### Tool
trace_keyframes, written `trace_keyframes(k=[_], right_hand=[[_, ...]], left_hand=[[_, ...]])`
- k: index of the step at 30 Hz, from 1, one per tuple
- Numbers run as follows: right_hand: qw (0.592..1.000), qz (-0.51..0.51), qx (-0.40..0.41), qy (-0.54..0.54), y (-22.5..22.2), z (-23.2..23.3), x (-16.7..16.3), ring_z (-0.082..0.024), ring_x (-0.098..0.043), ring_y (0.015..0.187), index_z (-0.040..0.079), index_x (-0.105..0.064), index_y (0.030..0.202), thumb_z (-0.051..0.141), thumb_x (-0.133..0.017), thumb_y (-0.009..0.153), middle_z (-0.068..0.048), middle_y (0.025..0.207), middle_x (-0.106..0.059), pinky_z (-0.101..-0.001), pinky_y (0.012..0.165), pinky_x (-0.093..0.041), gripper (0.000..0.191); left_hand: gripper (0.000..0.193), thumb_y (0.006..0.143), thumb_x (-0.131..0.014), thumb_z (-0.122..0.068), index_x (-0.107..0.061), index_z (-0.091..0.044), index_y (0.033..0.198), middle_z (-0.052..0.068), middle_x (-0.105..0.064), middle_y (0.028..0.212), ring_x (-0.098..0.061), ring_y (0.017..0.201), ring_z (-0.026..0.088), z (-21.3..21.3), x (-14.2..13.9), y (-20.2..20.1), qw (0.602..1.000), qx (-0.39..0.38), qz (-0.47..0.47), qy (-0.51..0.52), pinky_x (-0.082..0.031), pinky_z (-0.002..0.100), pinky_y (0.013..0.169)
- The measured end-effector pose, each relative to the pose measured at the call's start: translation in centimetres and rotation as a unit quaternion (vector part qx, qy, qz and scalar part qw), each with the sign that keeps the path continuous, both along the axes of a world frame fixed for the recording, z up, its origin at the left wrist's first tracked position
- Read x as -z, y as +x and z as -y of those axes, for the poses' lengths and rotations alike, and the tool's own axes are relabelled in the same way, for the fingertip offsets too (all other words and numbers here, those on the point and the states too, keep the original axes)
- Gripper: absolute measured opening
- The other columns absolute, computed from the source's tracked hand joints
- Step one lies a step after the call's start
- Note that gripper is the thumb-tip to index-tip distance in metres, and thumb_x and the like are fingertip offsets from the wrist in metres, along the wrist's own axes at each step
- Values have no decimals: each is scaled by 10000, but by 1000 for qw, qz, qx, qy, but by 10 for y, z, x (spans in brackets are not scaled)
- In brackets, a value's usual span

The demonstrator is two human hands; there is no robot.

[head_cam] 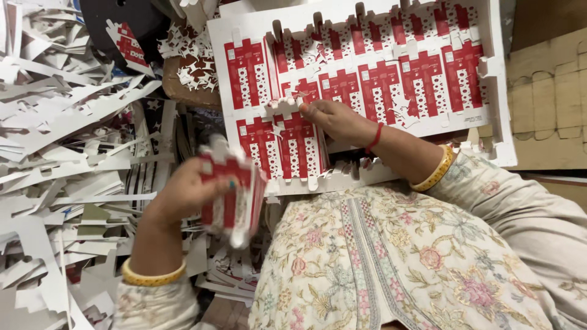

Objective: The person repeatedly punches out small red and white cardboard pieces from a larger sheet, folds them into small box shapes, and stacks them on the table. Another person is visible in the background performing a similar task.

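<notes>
Hands are working over a large white die-cut cardboard sheet [496, 91] printed with red carton blanks in the upper centre: the right hand [335, 119] is pinching one blank's edge, while the left hand [186, 192], lower left, is gripping a blurred stack of red-and-white blanks [235, 192] beside white paper offcuts [67, 134].

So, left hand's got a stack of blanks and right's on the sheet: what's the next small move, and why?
Probably pull the blank under the right hand free of the sheet. Its fingertips already pinch that blank's top edge, where the card looks partly torn away, while the left hand holds the stack beside it.
</notes>
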State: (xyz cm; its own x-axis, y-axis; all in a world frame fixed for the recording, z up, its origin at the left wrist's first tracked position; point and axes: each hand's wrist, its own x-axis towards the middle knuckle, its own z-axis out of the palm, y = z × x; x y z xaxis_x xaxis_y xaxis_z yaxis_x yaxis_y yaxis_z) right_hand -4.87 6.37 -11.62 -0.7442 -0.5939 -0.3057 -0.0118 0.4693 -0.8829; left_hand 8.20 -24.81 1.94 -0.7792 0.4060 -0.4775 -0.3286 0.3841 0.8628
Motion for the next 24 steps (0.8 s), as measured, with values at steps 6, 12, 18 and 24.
trace_keyframes(k=[6, 12, 18, 24], right_hand=[[997, 60, 15, -46, 3, -3, -4, -335, -662, 1178, -8, -611, 1333, 790, -283, 896, -249, 1233, -685, -451, 954, -558, 967], [985, 147, 3, -93, 7, -8, -17, -360, -680, 1162, -28, -507, 1410, 897, -374, 760, -262, 1263, -666, -448, 909, -597, 1139], [998, 28, -57, -18, 11, 0, -35, -395, -488, 1384, -21, -354, 1505, 773, -752, 625, -288, 1458, -511, -503, 1148, -391, 1250], [997, 72, 9, -32, 20, 3, -48, -420, -248, 1523, -51, -167, 1587, 644, -842, 641, -312, 1606, -266, -525, 1232, -230, 1355]], left_hand=[[610, 882, -658, -604, -717, -25, 1067, 82, -783, 913, -782, 885, 201, -68, 50, -28, 984, -175, -34, -1, -603, 407, 900], [708, 895, -574, -700, -722, -41, 1106, 104, -778, 912, -754, 839, 243, -91, 71, -52, 972, -169, -163, -18, -596, 404, 730], [869, 958, -216, -808, -739, -115, 927, 90, -637, 659, -665, 604, 264, -99, 65, -60, 864, -12, -243, -441, -526, 435, 586], [627, 1070, -334, -637, -546, -122, 784, 15, -514, 724, -507, 662, 223, -51, 48, -131, 816, -198, -427, -335, -422, 414, 625]])
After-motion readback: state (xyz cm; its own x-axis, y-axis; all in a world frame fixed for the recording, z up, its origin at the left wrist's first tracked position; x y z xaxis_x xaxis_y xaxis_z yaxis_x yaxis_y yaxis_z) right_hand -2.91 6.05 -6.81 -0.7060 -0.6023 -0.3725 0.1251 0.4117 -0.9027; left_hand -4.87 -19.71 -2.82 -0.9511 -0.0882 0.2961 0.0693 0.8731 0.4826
